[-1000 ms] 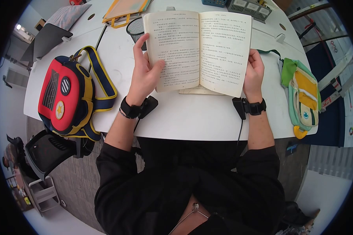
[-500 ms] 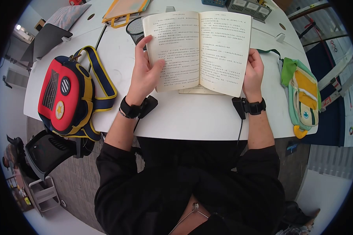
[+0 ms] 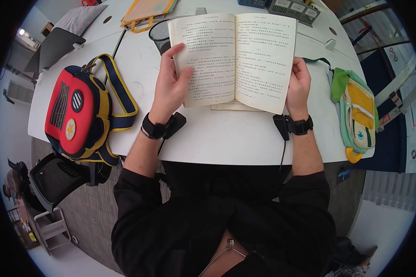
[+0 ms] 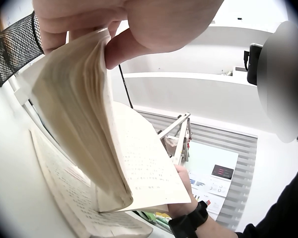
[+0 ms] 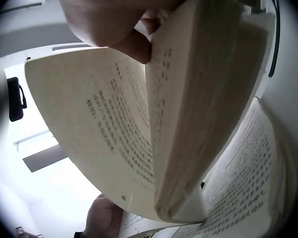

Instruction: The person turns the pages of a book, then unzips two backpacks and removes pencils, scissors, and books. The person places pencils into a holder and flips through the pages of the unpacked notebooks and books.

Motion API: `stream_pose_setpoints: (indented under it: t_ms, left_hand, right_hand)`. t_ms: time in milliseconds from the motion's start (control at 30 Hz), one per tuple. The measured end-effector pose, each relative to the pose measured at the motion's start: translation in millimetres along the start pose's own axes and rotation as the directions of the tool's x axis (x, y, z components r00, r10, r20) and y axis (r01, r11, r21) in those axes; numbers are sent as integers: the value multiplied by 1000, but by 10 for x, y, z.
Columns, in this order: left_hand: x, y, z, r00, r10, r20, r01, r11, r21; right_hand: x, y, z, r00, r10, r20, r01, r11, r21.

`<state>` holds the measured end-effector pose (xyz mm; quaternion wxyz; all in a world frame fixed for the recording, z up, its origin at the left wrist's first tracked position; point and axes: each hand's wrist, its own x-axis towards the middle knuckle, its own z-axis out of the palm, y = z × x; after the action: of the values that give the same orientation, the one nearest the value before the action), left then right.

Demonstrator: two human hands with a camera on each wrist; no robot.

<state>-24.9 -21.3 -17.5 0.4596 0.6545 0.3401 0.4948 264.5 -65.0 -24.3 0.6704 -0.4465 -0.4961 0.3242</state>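
Open book (image 3: 208, 69), printed pages: raised between the two hands, spine roughly upright in the head view, page block thick at the side.
Left hand (image 3: 170, 90): grips the open book's left edge, thumb on the page, index finger on the upper part of the edge.
Right hand (image 3: 299, 87): grips the open book's right edge, fingers curled.
Second book (image 4: 74, 193), printed page showing: on the tabletop (image 3: 226, 143), under the open book, between the hands.
Mesh cup (image 3: 157, 36), black: just beyond the left hand, partly hidden by the open book.
Backpack (image 3: 71, 111), red, navy and yellow: left of the left hand, apart.
Green bag (image 3: 359, 108), yellow panel: right of the right hand, apart.
Grey basket (image 3: 293, 11): beyond the right hand.
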Motion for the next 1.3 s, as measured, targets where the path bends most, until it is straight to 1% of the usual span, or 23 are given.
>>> stream_pose_setpoints:
  t_ms: [267,367,467,600,800,867,900,967,1100,1167,1200,1233,1267,1300]
  left_hand:
    - [0,-8,6,1000,12,-25,-12,1000,11]
    - [-8,12,2,1000,28,-11,-27,999,24]
    - [-6,-38,-18,1000,0,-19,0,1000,21]
    - [-2,-42,-23,1000,4,-20,-4,1000,24]
    - [16,-48,-15,998,17,-58,-17,1000,-3]
    - [2,51,17,996,-36,-77,34,999,-30]
    - [7,51,24,996,-37,-77,35,999,-30]
    - [17,51,34,995,6,-96,-8,1000,-25]
    - [8,77,57,993,28,-114,-29,1000,-4]
    - [-19,76,11,998,21,60,-20,1000,-8]
    - [-36,69,-40,998,22,61,-22,1000,-8]
    - [-60,59,-108,973,-26,229,12,998,59]
    - [-82,56,-140,919,-82,387,34,991,130]
    - [-98,62,-115,918,-80,388,33,991,128]
  right_hand:
    - [-6,-11,13,1000,-6,-4,6,1000,-7]
    - [-5,0,6,1000,-11,1,11,1000,-9]
    - [-8,-12,14,1000,-16,2,16,1000,-13]
    - [-11,-13,15,1000,-14,3,14,1000,-2]
    - [-19,-20,11,1000,-21,15,22,1000,-4]
    - [-20,-28,18,1000,-24,19,24,1000,-5]
    - [-21,-27,24,1000,-25,15,25,1000,-2]
    - [-21,-24,25,1000,-26,10,26,1000,2]
    - [-19,-18,18,999,-28,19,28,1000,13]
    - [-17,-16,19,999,-31,20,30,999,19]
    - [-13,-15,19,1000,-24,16,24,1000,12]
    - [-10,-14,20,1000,-16,12,16,1000,4]
    - [-5,-10,20,1000,-17,11,17,1000,2]
    - [3,-3,15,1000,-9,8,9,1000,14]
